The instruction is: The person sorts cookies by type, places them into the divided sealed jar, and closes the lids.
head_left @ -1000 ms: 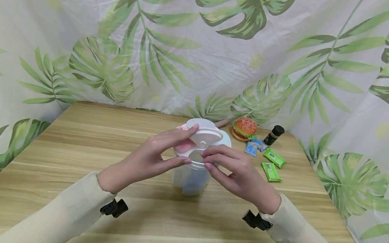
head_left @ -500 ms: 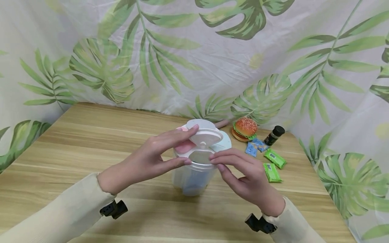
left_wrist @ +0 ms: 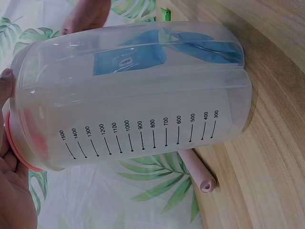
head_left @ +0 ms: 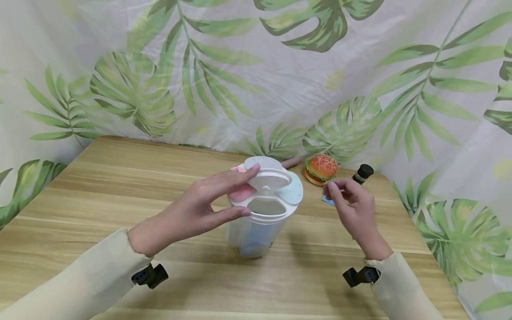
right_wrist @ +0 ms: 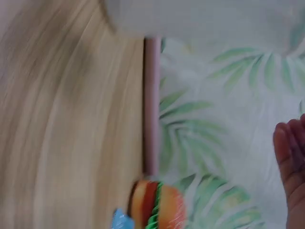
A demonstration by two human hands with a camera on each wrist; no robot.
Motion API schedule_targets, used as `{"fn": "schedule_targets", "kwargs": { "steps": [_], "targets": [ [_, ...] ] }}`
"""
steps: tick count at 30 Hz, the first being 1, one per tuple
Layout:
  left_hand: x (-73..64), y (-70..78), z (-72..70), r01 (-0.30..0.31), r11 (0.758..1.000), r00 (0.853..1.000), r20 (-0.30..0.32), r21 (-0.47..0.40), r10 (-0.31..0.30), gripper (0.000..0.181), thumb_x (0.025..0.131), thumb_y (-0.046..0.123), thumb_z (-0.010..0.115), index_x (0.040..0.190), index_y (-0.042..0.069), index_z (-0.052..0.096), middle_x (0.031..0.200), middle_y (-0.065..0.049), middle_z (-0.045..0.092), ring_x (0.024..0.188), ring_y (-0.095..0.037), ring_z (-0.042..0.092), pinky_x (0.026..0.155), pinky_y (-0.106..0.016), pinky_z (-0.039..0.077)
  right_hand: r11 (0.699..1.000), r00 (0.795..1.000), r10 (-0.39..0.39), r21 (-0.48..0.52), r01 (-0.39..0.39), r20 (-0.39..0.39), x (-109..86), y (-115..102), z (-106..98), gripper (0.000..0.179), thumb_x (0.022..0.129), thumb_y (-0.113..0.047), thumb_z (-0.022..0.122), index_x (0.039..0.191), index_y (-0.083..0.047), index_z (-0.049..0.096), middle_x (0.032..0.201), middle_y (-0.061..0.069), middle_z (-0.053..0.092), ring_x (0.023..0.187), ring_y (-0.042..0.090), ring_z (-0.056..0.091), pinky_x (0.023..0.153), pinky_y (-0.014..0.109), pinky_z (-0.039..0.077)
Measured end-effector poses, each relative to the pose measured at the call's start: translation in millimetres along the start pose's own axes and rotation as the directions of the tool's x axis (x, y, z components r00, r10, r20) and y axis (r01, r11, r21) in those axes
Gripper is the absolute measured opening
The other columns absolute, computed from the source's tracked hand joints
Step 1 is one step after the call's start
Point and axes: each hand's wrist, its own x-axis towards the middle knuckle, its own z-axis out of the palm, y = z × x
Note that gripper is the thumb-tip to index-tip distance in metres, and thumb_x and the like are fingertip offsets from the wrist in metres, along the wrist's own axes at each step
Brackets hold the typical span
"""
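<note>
A clear plastic storage container with several flip lids stands upright on the table. My left hand grips its top, fingers by the raised white flap and thumb at the rim of the uncovered compartment. Blue packets show through the wall in the left wrist view. The pink lid and pale blue lid lie closed. My right hand is in the air right of the container, fingers loosely bent with nothing seen in them. It overlaps a blue packet on the table in the head view.
A toy hamburger sits at the back right, with a black-capped bottle beside it. Behind the container lies a pink rod. A leaf-print cloth hangs along the table's back edge.
My right hand has left the container's rim and moved right, over the packets, covering the green ones in the head view. The left hand and the container have stayed in place.
</note>
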Motion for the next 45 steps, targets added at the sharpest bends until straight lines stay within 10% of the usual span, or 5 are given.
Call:
{"fn": "schedule_targets", "kwargs": {
  "steps": [6, 14, 26, 30, 45],
  "targets": [
    [0.1, 0.3, -1.3, 0.02, 1.0, 1.0, 0.005, 0.005, -0.02, 0.079, 0.083, 0.01, 0.089, 0.153, 0.007, 0.053, 0.145, -0.012, 0.066, 0.14, -0.023, 0.06, 0.128, -0.035, 0.039, 0.874, 0.893, 0.424, -0.324, -0.361, 0.148, 1.9, 44.8, -7.0, 0.026, 0.109, -0.021, 0.058, 0.11, 0.003, 0.07, 0.1, 0.018, 0.074, 0.087, 0.013, 0.069, 0.076, 0.021, 0.06],
    [0.4, 0.3, -1.3, -0.002, 1.0, 1.0, -0.004, -0.004, 0.002, 0.08, 0.083, 0.011, 0.089, 0.154, 0.007, 0.053, 0.141, -0.012, 0.069, 0.135, -0.023, 0.064, 0.127, -0.037, 0.041, 0.724, 0.695, 0.637, -0.568, -0.39, 0.334, 5.1, 90.0, -10.7, 0.049, 0.108, -0.023, 0.053, 0.14, 0.014, 0.05, 0.13, 0.036, 0.063, 0.122, 0.049, 0.06, 0.1, 0.061, 0.054],
    [1.3, 1.4, -0.7, 0.002, 1.0, 1.0, 0.009, -0.016, -0.002, 0.079, 0.084, 0.01, 0.088, 0.154, 0.006, 0.052, 0.141, -0.012, 0.069, 0.134, -0.022, 0.064, 0.127, -0.041, 0.04, 0.721, 0.708, 0.598, -0.638, -0.271, 0.375, -0.3, 112.5, -4.9, 0.039, 0.106, -0.017, 0.055, 0.131, 0.012, 0.063, 0.125, 0.034, 0.068, 0.121, 0.053, 0.057, 0.099, 0.063, 0.052],
    [0.2, 1.8, -1.7, 0.016, 1.0, 1.0, 0.01, -0.006, -0.016, 0.078, 0.084, 0.01, 0.088, 0.153, 0.006, 0.053, 0.143, -0.012, 0.068, 0.136, -0.023, 0.063, 0.127, -0.041, 0.04, 0.726, 0.72, 0.591, -0.629, -0.278, 0.364, -0.2, 114.6, -3.1, 0.031, 0.106, -0.015, 0.058, 0.123, 0.009, 0.066, 0.099, 0.026, 0.069, 0.086, 0.037, 0.062, 0.075, 0.046, 0.053],
    [1.2, 1.0, -0.7, 0.01, 1.0, 1.0, 0.007, -0.017, -0.01, 0.079, 0.083, 0.009, 0.088, 0.154, 0.007, 0.053, 0.143, -0.012, 0.067, 0.139, -0.023, 0.061, 0.127, -0.037, 0.041, 0.738, 0.685, 0.618, -0.584, -0.337, 0.386, 1.9, 112.1, -6.7, 0.02, 0.1, -0.012, 0.067, 0.111, 0.004, 0.063, 0.08, 0.009, 0.057, 0.07, 0.02, 0.05, 0.063, 0.029, 0.04]
  ]
}}
